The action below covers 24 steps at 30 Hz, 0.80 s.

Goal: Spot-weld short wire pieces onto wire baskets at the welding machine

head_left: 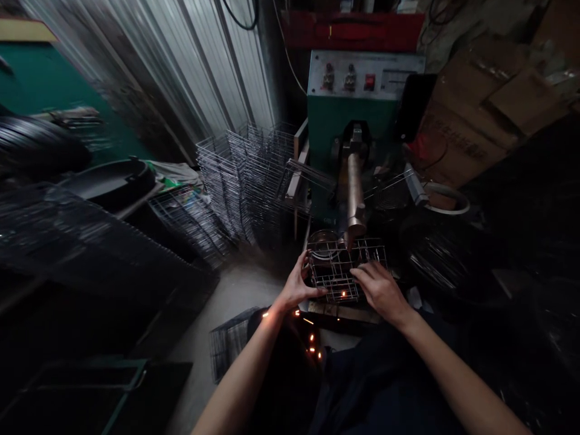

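Note:
Between my two hands is a small wire basket (335, 283), held under the copper-coloured arm (356, 193) of a green spot welder (324, 130). My left hand (296, 287) grips the basket's left side, thumb along its near edge and fingers up the far side. On the right, my right hand (378, 289) has its fingers closed on the basket's wires. The welder's tip meets or nearly meets the basket's far part; the exact contact is too dark to tell. Orange sparks (312, 338) fly below the basket, over my left wrist and lap.
Tall stacks of wire baskets (240, 181) stand to the left of the welder. More wire panels (185, 217) lie beside them. Cardboard boxes (480, 115) lean at the right. A wire grid piece (231, 338) rests near my left forearm. A red toolbox (353, 31) sits behind the welder.

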Motion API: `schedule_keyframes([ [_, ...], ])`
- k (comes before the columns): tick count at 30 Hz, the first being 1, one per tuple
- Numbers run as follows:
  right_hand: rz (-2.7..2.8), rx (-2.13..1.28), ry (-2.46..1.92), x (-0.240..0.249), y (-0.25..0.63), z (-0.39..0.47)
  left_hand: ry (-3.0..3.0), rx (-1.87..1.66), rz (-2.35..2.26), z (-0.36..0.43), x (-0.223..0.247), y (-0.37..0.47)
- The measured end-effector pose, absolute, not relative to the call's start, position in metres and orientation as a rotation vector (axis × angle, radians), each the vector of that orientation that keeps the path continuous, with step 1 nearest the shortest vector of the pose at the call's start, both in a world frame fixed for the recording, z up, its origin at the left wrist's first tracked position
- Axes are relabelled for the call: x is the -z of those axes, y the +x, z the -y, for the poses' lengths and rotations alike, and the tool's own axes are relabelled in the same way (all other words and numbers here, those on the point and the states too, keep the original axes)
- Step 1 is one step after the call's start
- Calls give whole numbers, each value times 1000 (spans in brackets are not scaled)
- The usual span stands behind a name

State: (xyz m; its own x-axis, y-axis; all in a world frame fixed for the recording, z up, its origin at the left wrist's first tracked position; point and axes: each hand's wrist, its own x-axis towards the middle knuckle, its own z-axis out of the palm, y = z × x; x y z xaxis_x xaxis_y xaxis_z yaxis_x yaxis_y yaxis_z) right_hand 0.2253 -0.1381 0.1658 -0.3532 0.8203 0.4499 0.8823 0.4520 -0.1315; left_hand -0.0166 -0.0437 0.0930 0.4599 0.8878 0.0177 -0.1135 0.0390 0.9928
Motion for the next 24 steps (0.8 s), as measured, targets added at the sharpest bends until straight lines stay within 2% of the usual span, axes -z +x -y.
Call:
schedule_keyframes([
  [14,1982,412,-1670,-165,229,99,1316,-914,-763,1,-105,-8],
  [20,1991,143,-1522,-172,238,81,1307,-872,-753,-25,-102,-8],
  [24,1851,-120,-1408,-182,246,101,1416,-823,-705,-28,-76,-18],
])
